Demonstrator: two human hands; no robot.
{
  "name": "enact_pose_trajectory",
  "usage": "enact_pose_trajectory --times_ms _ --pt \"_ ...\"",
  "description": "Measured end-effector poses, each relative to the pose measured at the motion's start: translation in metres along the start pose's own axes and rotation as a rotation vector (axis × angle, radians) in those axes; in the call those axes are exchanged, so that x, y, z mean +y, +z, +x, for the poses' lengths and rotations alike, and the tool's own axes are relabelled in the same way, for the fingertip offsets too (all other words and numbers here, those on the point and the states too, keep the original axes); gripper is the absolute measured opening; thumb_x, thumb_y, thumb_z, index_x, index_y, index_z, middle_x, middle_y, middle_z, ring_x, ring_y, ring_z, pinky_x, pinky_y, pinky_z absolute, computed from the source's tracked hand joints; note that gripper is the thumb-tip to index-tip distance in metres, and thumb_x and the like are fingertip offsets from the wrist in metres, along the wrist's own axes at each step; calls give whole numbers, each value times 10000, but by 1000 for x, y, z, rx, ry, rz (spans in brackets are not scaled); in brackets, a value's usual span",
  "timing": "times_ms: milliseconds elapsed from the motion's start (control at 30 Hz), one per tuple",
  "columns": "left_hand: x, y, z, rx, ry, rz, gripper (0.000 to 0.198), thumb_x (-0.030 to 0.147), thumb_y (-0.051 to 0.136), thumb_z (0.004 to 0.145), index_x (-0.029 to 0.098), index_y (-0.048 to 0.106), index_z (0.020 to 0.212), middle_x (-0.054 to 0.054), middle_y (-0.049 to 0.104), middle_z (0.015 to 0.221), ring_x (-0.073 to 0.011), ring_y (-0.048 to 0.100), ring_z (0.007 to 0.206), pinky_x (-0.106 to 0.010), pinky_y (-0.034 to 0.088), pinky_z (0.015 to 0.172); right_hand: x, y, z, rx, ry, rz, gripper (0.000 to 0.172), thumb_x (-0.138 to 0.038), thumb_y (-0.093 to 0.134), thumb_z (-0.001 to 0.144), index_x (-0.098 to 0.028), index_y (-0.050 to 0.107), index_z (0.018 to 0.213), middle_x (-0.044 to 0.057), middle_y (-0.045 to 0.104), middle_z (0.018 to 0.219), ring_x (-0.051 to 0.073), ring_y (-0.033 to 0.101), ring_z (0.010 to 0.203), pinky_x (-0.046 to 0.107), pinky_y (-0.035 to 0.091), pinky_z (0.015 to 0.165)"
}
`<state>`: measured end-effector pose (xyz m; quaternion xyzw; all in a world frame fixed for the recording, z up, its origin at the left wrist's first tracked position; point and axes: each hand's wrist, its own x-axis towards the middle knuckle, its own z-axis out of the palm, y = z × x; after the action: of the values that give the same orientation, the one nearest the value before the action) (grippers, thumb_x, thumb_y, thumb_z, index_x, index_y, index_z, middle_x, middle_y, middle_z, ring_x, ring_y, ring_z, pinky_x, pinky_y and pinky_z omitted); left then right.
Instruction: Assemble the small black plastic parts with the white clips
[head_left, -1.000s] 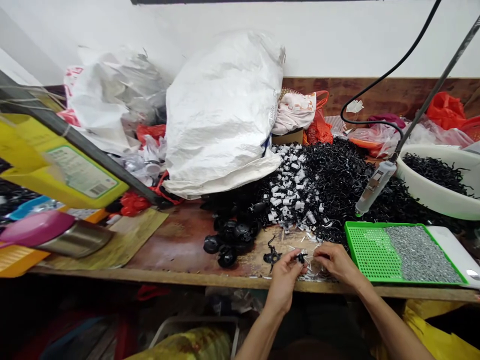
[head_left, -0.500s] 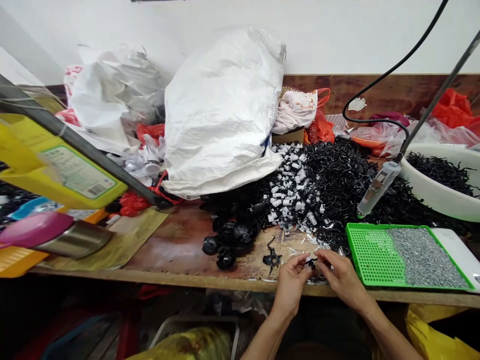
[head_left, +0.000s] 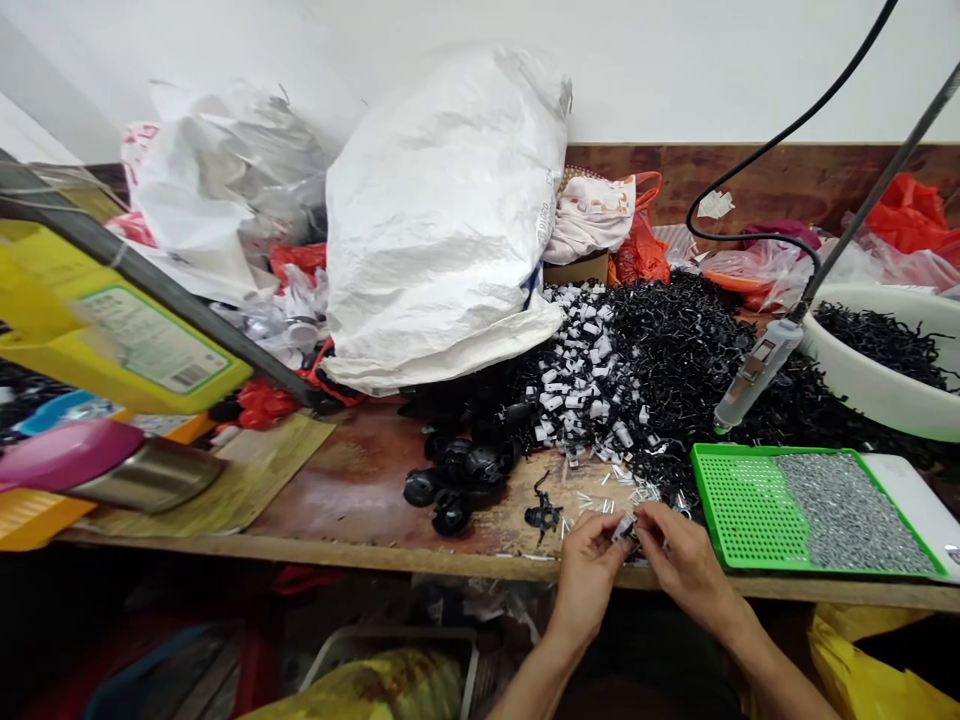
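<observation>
My left hand [head_left: 589, 575] and my right hand [head_left: 686, 560] meet at the front edge of the wooden bench [head_left: 360, 500]. Both pinch a small black and white part [head_left: 626, 527] between their fingertips. Thin metal pins [head_left: 600, 495] lie scattered on the bench just beyond the hands. A lone black plastic clip [head_left: 544, 515] lies left of my left hand. Behind it sits a heap of small white pieces [head_left: 577, 385] mixed into a large pile of black plastic clips [head_left: 675, 340].
A green perforated tray [head_left: 739, 505] with several small metal screws [head_left: 840, 510] lies right of my hands. An electric screwdriver [head_left: 754, 375] hangs on a cable above it. A white basin [head_left: 862, 390] of black parts stands far right. A large white sack [head_left: 450, 220] fills the back.
Both hands have drawn back toward the bench's front edge and slightly right, still joined on the small part. The view has tilted a little.
</observation>
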<state>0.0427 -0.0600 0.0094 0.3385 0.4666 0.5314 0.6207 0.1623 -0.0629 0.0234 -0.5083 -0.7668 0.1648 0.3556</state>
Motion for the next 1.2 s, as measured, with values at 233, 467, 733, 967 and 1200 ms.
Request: enact_pose_trajectory --times_ms 233,467,733,967,1200 --pt "7 -7 -2 -202 -239 -165 328 121 732 445 147 654 762 -30 663 722 -135 562 696 -251 414 681 0 -13 0 -47 217 428 112 -224 455 756 -182 478 857 0 525 674 103 536 613 195 459 567" --pt "10 -8 -5 -196 -161 -138 270 105 719 464 163 648 718 1 623 679 -106 539 660 -211 401 640 -1 -14 -4 -27 146 404 144 -173 466 748 -187 467 891 -3 524 676 103 540 620 196 459 568" --pt "9 -7 -7 -143 28 44 225 153 694 502 163 658 724 -9 552 696 -143 529 685 -245 414 645 -2 -10 -6 113 -61 195 187 -94 447 745 -187 453 907 -4 538 655 98 549 581 186 464 552" --pt "8 -8 -9 -170 34 65 221 145 683 518 166 659 736 -10 539 722 -146 536 693 -249 422 644 0 -8 -11 133 -99 142 185 -87 453 748 -185 459 905 -1 545 661 96 549 588 179 465 551" --pt "9 -6 -11 -134 52 74 213 163 700 485 164 682 698 -18 565 666 -144 534 649 -252 436 616 2 -7 -14 133 -77 184 186 -93 470 746 -190 460 903 -5 540 663 93 548 591 180 461 560"
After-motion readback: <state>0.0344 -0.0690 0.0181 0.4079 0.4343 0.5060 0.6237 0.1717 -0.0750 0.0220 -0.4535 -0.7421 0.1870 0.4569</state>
